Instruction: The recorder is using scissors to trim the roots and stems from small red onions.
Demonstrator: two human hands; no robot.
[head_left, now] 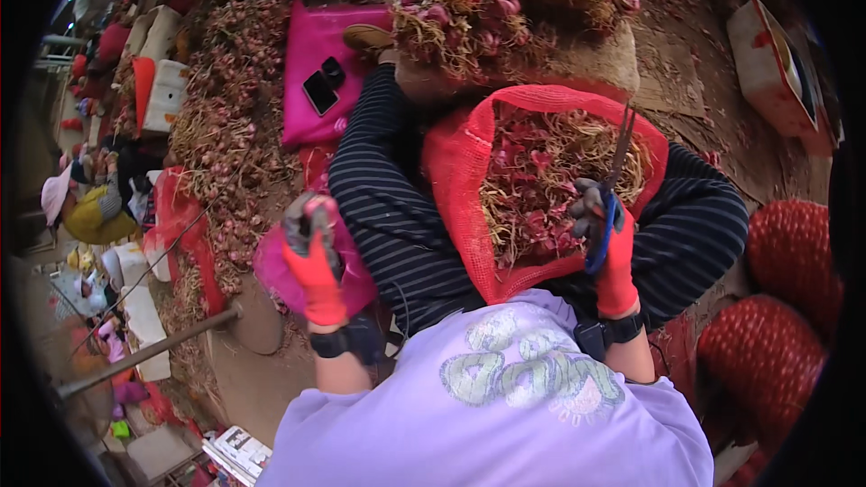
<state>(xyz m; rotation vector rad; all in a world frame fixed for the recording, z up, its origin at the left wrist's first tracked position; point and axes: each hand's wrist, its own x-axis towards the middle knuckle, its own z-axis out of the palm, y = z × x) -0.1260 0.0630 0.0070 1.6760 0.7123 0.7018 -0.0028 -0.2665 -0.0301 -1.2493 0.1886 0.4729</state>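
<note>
Scissors point(612, 182) blades blur against shallots point(550, 189); handles hidden by right hand point(609, 243).

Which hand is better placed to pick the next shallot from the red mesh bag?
Probably the left hand. It carries no tool, though it hangs beside the red mesh bag, not over it. The right hand is at the bag's edge but grips the scissors.

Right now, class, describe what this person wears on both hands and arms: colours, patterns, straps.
Both the left hand and the right hand wear gloves with red-orange backs and grey fingers. Each wrist carries a black strap with a small black device. The forearms are bare, below short lilac T-shirt sleeves.
</note>
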